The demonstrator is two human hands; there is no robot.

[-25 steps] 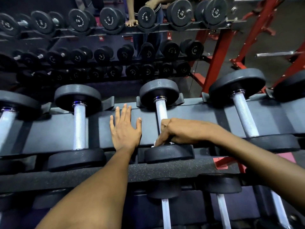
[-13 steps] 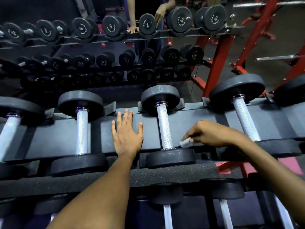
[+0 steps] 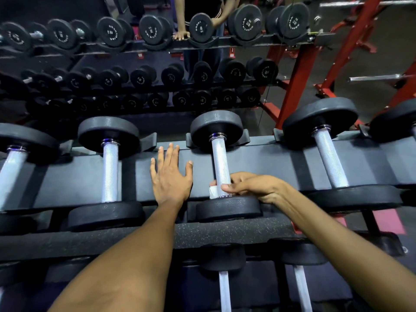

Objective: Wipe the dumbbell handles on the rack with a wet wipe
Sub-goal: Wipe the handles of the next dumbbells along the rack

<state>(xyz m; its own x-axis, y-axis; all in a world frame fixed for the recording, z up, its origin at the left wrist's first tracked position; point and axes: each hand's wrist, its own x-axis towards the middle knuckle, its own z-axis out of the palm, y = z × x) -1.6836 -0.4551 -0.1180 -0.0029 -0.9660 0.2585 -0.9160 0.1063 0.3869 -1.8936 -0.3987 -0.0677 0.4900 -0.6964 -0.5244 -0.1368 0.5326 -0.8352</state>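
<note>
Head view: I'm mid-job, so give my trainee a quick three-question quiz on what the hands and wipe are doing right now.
1. True or false: the left hand lies flat and open on the dark grey metal rack shelf.
2. Which end of the knurled silver dumbbell handle does the right hand grip with the white wet wipe: A near end, B far end, C middle?
3. What do the right hand's fingers curl around?

Key: 1 true; 2 A; 3 the handle and wipe.

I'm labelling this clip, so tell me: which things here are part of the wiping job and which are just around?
In the job:
right hand gripping the wet wipe
dumbbell handle being wiped
left hand resting flat on the rack

Just around:
red frame
mirror behind the rack
</note>
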